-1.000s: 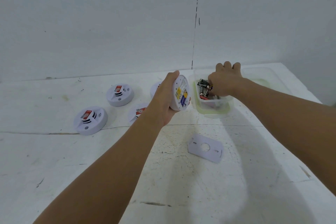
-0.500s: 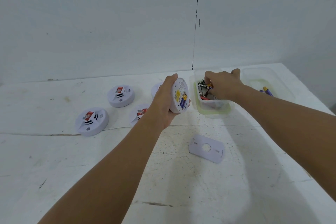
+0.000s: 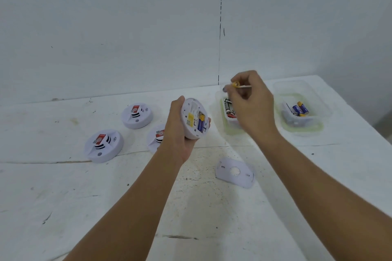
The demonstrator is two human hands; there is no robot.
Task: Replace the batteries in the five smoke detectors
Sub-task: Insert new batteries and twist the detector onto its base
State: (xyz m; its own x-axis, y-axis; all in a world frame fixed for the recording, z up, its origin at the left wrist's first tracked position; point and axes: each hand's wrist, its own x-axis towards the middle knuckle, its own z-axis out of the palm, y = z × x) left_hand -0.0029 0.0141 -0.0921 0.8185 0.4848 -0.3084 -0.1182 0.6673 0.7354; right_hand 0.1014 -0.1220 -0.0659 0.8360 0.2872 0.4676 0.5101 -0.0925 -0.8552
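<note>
Backdrop (head view): plain pale wall behind a scuffed white surface (image 3: 191, 207).
Left hand (image 3: 180, 131): curled round the rim of an opened smoke detector (image 3: 194, 117), held off the surface, its back tilted toward the right hand; one blue battery sits in the bay.
Right hand (image 3: 251, 101): raised above the near battery tub (image 3: 228, 122), fingertips pinching a small battery (image 3: 235, 85), somewhat blurred.
Other detectors: three visible on the left, face up, first at (image 3: 104, 146).
Loose parts: mounting plate (image 3: 234, 172) flat near the middle; far tub (image 3: 301, 110) holds blue cells.
Handling: detector looks light, rigid plastic, best gripped by the rim; battery is small, smooth, likely slippery, so pinch mid-body and match its polarity.
</note>
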